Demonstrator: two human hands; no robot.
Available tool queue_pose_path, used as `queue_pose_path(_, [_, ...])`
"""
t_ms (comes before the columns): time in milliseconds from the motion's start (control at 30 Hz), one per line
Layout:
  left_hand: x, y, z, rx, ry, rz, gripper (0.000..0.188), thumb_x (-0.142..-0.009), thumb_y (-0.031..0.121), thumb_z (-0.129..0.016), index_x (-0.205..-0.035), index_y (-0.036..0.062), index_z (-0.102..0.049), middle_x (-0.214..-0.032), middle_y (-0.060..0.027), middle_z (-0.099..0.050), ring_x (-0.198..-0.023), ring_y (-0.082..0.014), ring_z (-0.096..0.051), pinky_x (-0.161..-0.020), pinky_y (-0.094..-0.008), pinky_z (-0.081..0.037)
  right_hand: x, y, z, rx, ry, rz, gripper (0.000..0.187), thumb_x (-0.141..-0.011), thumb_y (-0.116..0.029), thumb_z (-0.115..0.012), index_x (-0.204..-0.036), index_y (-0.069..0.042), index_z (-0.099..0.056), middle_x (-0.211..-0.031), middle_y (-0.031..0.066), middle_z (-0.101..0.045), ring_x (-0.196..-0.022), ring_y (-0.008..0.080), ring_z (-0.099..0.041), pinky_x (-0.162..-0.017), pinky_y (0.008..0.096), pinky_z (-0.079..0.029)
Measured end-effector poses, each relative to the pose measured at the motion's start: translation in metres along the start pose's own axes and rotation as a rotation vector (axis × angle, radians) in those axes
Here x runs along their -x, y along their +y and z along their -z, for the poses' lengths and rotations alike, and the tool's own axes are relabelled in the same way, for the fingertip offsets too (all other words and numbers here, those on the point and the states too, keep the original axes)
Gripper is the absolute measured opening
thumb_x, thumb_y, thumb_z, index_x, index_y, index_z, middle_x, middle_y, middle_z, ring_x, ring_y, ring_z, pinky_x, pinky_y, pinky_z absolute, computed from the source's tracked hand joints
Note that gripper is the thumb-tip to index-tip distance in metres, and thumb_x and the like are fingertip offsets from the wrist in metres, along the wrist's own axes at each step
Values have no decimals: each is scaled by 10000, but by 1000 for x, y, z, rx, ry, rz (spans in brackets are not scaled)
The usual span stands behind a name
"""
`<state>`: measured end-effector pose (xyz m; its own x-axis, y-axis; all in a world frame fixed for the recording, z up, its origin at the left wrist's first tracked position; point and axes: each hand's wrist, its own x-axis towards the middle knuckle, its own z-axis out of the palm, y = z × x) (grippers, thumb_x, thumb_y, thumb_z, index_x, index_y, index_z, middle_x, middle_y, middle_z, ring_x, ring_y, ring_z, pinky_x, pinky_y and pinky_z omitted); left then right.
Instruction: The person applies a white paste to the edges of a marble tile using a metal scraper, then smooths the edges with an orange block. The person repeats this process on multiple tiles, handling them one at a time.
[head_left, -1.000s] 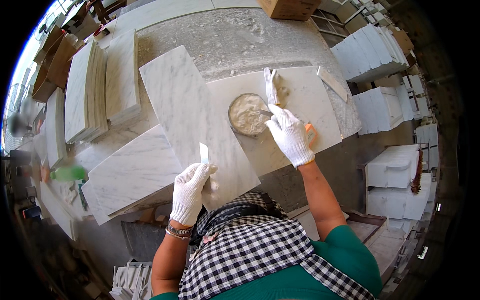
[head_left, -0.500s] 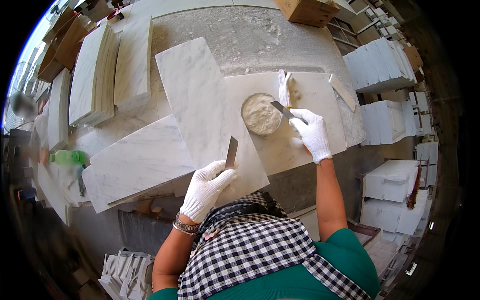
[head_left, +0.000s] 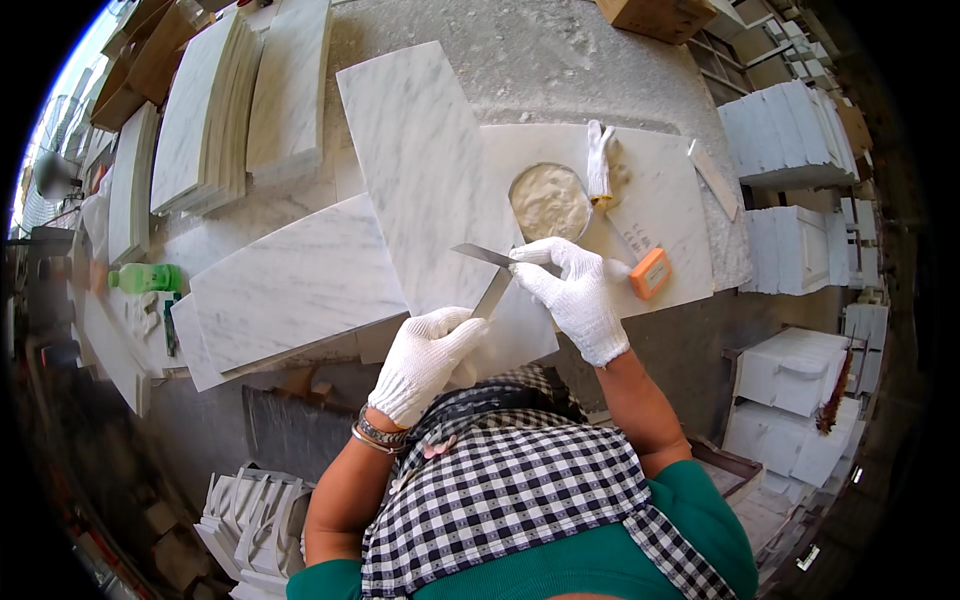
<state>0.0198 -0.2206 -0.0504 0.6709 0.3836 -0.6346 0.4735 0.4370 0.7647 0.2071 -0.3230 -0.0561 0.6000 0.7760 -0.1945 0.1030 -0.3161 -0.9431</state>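
Both my hands wear white knit gloves. My left hand (head_left: 425,358) grips a flat metal blade (head_left: 493,293) that points up and to the right. My right hand (head_left: 573,291) holds a second metal blade (head_left: 480,254) that points left; the two blades cross just above the near end of a long white marble slab (head_left: 420,150). Behind my right hand sits a round tin of pale paste (head_left: 549,201) on a square white slab (head_left: 660,190).
A white glove (head_left: 600,160) lies beside the tin, an orange block (head_left: 650,272) near my right wrist. Another marble slab (head_left: 290,285) lies to the left, stacked slabs (head_left: 215,105) beyond it, a green bottle (head_left: 145,277) far left. White tile stacks (head_left: 785,130) stand at right.
My right hand drew back from the tin toward me with its blade. My left hand's blade tilted rightward, and the two blades now meet over the slab.
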Motion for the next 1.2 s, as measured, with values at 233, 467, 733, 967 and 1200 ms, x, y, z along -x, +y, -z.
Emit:
queue_pose_path(233, [-1,-13,10,98,2,-6,279,-1015,217,-612,-1089,-25,-728,-830,-59,-752,-517,-87,-615,-492,-217,-457,-5,10,-7,637,82,643,166,-829,-62,-753,-991,-86,-728,-836,72,-641,-804,257,-651,-689,356,-531])
queue_pose_path(467, [-1,-13,8,85,29,15,244,-1009,193,-608,-1020,-22,-723,-754,-38,-711,-501,-84,-600,-487,-224,-448,-2,6,-6,859,-82,790,225,-780,-91,-707,-1004,-78,-696,-799,62,-594,-744,246,-623,-643,369,-527])
queue_pose_path(733, [-1,-16,0,39,100,-38,230,-994,185,-621,-941,-19,-713,-707,-38,-695,-486,-85,-591,-486,-234,-445,-3,2,-8,908,-194,885,260,-744,-71,-699,-1001,-50,-672,-741,54,-543,-689,238,-598,-567,371,-477])
queue_pose_path(967, [0,-14,-6,35,127,-60,232,-985,190,-629,-943,-19,-721,-688,-32,-682,-471,-82,-581,-483,-236,-441,-10,1,-2,990,-156,858,245,-762,-41,-683,-1006,-54,-674,-745,66,-540,-694,249,-591,-590,385,-480])
queue_pose_path(1200, [1,-15,-6,29,153,-85,236,-986,191,-634,-925,-18,-722,-681,-31,-680,-471,-77,-579,-484,-236,-430,-18,-1,-2,1038,-125,813,193,-775,-54,-688,-966,-51,-667,-771,84,-573,-730,258,-624,-601,387,-498])
